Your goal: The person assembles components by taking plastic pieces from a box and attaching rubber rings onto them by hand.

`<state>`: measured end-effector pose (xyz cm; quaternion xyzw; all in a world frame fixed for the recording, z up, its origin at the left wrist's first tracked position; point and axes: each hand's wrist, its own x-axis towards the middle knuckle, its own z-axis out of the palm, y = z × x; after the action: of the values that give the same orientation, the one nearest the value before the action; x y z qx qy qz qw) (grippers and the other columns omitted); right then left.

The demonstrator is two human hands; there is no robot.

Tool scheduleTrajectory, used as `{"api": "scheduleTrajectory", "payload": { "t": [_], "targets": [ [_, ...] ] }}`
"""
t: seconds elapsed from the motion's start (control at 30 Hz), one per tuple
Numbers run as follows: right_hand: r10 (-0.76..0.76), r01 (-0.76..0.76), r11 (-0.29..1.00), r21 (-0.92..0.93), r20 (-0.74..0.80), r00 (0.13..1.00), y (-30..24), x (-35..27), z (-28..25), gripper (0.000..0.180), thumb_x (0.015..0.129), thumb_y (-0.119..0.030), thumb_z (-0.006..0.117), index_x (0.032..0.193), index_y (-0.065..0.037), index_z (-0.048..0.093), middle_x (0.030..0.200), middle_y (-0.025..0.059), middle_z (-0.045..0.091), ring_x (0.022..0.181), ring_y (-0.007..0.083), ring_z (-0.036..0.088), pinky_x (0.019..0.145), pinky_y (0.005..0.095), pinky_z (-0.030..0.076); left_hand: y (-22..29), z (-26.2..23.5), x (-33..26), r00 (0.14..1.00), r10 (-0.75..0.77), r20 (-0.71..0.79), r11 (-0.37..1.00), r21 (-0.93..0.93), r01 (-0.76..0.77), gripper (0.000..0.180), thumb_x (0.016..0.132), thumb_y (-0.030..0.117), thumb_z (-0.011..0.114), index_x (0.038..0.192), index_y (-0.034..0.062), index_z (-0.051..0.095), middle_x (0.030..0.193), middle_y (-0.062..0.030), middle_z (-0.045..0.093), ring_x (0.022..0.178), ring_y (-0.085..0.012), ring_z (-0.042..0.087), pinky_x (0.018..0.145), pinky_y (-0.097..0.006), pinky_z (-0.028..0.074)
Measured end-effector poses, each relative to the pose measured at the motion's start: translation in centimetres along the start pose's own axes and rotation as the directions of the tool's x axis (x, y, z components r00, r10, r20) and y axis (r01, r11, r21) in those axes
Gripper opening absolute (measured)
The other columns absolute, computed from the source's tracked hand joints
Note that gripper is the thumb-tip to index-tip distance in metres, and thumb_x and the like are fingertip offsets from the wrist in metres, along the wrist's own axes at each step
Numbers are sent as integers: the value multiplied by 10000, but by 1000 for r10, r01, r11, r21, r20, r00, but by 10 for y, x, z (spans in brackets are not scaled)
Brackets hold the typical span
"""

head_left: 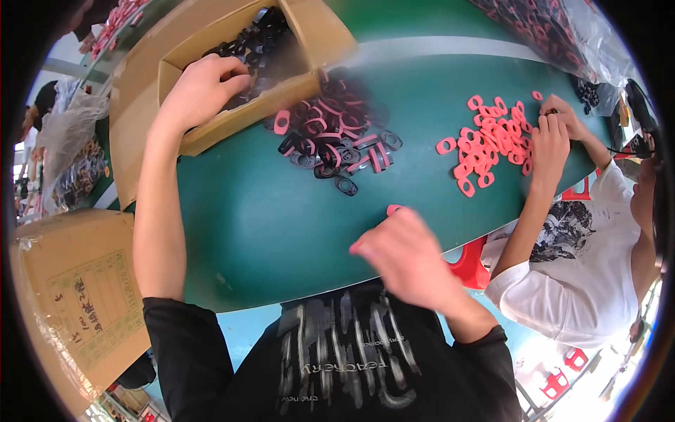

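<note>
Head view: left hand [200,91] is over a brown cardboard box [327,32], its grip I cannot tell; blurred right hand's [401,250] fingers seem closed on a pink oval ring [394,209]. I judge work unfinished: black-and-pink plastic pile [330,151] remains on green worktop [260,232].

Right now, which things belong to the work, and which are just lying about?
Seemingly in use:
- left hand, in open box
- dark parts
- right hand, beside pink piece
- mixed pile
- pink rings, co-worker's hands

Seemingly lying about:
- lower-left carton
- left bag

Handwriting [88,313] on carton [79,243]; pale lettering [344,368] on black shirt [330,390]
</note>
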<state>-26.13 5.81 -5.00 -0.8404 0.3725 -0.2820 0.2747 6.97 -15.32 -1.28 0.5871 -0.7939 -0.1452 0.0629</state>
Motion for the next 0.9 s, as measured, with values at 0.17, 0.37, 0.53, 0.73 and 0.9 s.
{"api": "scheduleTrajectory", "payload": {
  "t": [0.17, 0.37, 0.53, 0.73, 0.9],
  "targets": [
    [92, -93, 996, -9, -79, 993, -7, -6, 41, 116, 840, -102, 805, 917, -82, 720, 919, 51, 534, 933, 276, 502, 874, 415, 414, -4, -2, 14, 1000, 27, 4, 997, -71, -27, 244, 839, 215, 734, 985, 26, 684, 804, -148, 689, 749, -295, 654, 711, -408, 516],
    [102, -105, 994, -15, -127, 987, -4, -13, 37, 181, 819, -102, 808, 979, -90, 724, 980, 58, 536, 970, 276, 500, 852, 411, 422, 21, -10, 20, 995, 3, 101, 969, -246, 22, 244, 822, 200, 707, 983, 16, 697, 861, -153, 730, 817, -291, 701, 743, -379, 544],
    [33, -33, 999, 30, 11, 999, -4, -11, 28, 257, 809, -67, 791, 1056, -96, 726, 1035, 52, 545, 1001, 282, 519, 891, 411, 444, 27, -3, 28, 997, 78, 22, 996, -37, -77, 317, 838, 220, 686, 1054, -11, 697, 978, -223, 733, 936, -406, 699, 853, -434, 557],
    [62, -54, 995, 84, -103, 993, 0, -12, 34, 283, 794, -46, 802, 1067, -79, 735, 1006, 49, 597, 932, 280, 555, 855, 408, 472, 8, -23, 6, 981, -73, -179, 982, -186, 39, 298, 877, 246, 726, 1034, -7, 707, 841, -137, 739, 743, -274, 678, 719, -380, 520],
    [146, -82, 970, 231, -277, 950, 1, -3, 26, 293, 853, -7, 768, 1136, 9, 692, 1068, 116, 648, 878, 256, 618, 848, 386, 510, 52, -24, -50, 955, -131, -267, 898, -439, 1, 226, 898, 169, 717, 1057, 8, 722, 797, -39, 710, 734, -86, 627, 672, -291, 493]
  ]
}}
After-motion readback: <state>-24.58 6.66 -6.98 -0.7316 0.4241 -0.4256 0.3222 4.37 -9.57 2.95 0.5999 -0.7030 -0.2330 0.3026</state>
